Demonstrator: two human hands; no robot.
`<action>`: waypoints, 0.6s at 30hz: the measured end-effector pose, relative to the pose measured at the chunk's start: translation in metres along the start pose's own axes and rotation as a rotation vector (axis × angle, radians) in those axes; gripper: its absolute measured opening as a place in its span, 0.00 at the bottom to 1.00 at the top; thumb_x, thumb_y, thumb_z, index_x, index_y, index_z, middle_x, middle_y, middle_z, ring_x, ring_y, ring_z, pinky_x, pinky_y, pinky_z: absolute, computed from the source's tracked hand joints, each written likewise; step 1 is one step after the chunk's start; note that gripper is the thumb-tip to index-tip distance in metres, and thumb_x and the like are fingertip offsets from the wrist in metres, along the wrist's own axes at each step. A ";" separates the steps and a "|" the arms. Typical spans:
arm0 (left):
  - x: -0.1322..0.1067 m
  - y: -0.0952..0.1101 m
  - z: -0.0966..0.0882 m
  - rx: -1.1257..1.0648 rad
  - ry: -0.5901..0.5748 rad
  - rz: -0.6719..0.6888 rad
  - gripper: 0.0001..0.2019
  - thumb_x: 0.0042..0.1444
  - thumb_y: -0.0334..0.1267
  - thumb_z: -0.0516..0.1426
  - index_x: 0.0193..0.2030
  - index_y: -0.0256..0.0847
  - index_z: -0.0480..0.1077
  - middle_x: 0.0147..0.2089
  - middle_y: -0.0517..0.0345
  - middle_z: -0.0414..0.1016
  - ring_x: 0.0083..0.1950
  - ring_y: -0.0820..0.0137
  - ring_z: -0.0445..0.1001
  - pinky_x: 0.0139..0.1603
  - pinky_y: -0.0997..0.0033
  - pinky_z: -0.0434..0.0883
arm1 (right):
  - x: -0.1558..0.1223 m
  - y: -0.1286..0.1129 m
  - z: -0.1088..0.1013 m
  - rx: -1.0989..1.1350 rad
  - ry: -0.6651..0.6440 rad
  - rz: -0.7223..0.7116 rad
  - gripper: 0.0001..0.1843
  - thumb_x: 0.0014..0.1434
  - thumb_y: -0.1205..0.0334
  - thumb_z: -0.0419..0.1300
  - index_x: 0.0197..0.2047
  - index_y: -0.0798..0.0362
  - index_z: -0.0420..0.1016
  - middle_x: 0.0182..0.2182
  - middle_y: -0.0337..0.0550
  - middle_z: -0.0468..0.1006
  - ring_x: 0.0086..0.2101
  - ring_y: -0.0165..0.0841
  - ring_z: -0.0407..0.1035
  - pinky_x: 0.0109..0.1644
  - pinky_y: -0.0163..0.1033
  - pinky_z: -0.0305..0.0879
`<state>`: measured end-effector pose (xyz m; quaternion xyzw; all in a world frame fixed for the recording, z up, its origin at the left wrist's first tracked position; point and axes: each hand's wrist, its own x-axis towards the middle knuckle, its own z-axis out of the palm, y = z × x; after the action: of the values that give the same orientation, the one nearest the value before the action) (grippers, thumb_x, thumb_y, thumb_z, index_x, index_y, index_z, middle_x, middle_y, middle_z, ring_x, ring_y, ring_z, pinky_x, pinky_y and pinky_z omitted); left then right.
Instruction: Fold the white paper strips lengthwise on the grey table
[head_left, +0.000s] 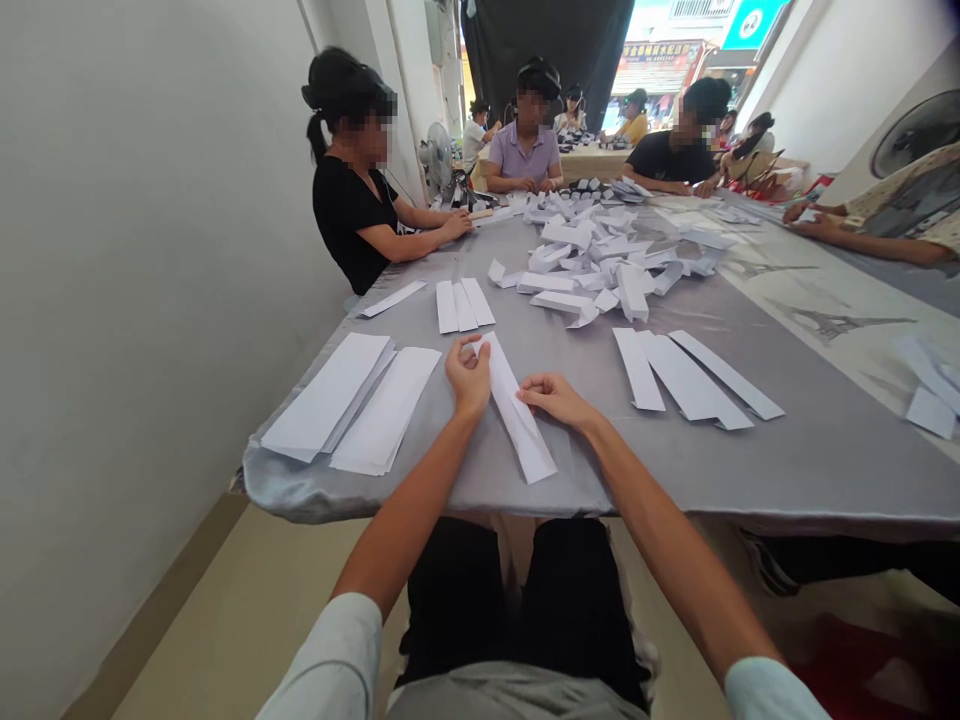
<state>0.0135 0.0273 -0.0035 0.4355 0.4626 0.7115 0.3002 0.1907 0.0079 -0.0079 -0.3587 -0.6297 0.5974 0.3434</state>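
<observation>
A long white paper strip (523, 440), partly folded, slants across the table right in front of me. At its far end my left hand (470, 375) grips it between thumb and fingers. My right hand (555, 397) pinches its right edge about halfway down. Left of my hands lie two stacks of flat white paper: a wider stack (326, 392) and a second stack (388, 410) beside it. Just beyond my left hand rest several narrow paper strips (463, 306). To the right, more folded strips (686, 378) lie fanned out.
A heap of folded white paper pieces (592, 250) covers the middle of the grey-clothed table (577, 490). One person (349, 205) sits at the left side, others at the far end and right. A wall (150, 250) stands on the left. Loose paper (930, 410) lies far right.
</observation>
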 end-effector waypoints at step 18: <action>-0.004 -0.004 -0.006 -0.131 -0.494 -0.425 0.32 0.40 0.40 0.78 0.53 0.34 0.75 0.40 0.43 0.84 0.35 0.60 0.82 0.40 0.60 0.79 | 0.000 0.002 0.004 0.014 0.241 -0.062 0.28 0.52 0.34 0.70 0.31 0.53 0.74 0.22 0.36 0.71 0.22 0.27 0.59 0.23 0.34 0.50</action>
<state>0.0099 0.0233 -0.0100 0.4685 0.4096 0.5341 0.5722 0.1875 0.0064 -0.0104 -0.4058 -0.5906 0.5432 0.4375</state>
